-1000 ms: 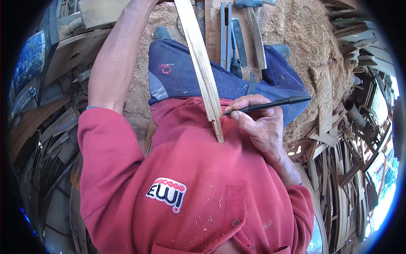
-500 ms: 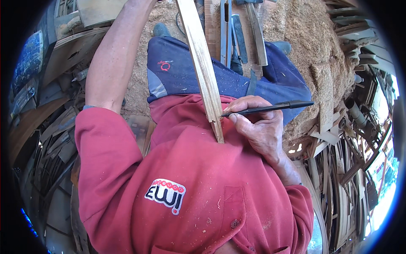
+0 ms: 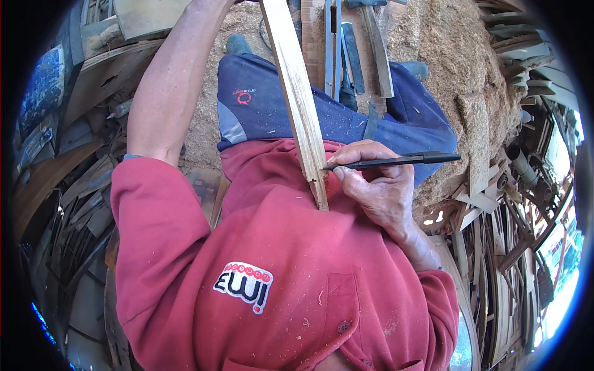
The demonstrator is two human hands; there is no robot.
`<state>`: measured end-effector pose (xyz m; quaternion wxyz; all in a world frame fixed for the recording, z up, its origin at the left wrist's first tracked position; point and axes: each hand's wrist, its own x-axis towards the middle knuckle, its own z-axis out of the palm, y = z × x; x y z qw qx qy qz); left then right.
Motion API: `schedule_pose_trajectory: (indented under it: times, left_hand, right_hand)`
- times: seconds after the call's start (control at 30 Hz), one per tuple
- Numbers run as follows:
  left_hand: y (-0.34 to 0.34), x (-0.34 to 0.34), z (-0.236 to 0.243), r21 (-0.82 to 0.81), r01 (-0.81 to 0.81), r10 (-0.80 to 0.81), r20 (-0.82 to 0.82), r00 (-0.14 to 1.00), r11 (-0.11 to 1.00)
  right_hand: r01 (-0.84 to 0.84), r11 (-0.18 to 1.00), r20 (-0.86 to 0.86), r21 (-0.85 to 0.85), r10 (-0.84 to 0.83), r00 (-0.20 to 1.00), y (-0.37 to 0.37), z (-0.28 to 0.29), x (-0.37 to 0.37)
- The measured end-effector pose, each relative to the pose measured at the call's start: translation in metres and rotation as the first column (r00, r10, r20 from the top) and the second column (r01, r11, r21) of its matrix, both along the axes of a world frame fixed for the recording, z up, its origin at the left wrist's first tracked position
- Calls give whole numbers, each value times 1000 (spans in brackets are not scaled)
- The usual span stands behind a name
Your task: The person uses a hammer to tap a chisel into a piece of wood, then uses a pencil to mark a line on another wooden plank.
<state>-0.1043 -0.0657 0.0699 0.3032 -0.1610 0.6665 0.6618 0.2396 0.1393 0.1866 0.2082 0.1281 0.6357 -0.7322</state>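
A long pale wooden strip point(image 3: 296, 93) runs from the top edge down to my chest, its near end cut to a narrow tongue with a small notch beside it. My right hand point(image 3: 380, 182) pinches a black pen point(image 3: 396, 161), whose tip touches or nearly touches the strip's right edge just above that notch. The pen lies almost level, its back end pointing right. My left forearm point(image 3: 167, 93) stretches up past the left side of the strip to the top edge. The left hand itself is cut off there, so its hold cannot be seen.
Beyond my lap, a hammer-like tool with a wooden handle point(image 3: 377, 55), a dark chisel-like tool point(image 3: 352, 62) and a slotted metal bar point(image 3: 331, 49) lie close together. Sawdust point(image 3: 433, 37) covers the ground. Wood offcuts point(image 3: 495, 260) pile up on both sides.
The view has shifted very slightly. The pen tip stays by the same spot on the strip, and both arms hold nearly the same pose.
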Motion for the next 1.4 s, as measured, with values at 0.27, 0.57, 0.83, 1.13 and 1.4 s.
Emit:
schedule_pose_trajectory:
  times: [0.27, 0.57, 0.83, 1.13, 1.4]
  left_hand:
    - [0, 0, 2, -145, 3, -5, -12, 1000, 989]
    - [-2, -5, 6, -134, -57, 60, 15, 998, 989]
    - [-7, -5, 8, -158, -53, 51, -14, 999, 986]
    - [-3, -5, 4, -189, -57, 48, -55, 997, 980]
    - [-5, -2, 1, -233, -66, 49, -77, 996, 970]
  right_hand:
    - [36, 999, 3, 14, -36, 999, -2, 0, -3]
    - [-55, 996, -30, 64, 57, 998, 0, 1, -5]
    - [-57, 991, -3, 117, 58, 998, -2, 0, -13]
    - [35, 997, 115, 72, -43, 992, -11, 2, -30]
    - [-50, 994, -57, 102, 56, 997, -4, 1, -7]
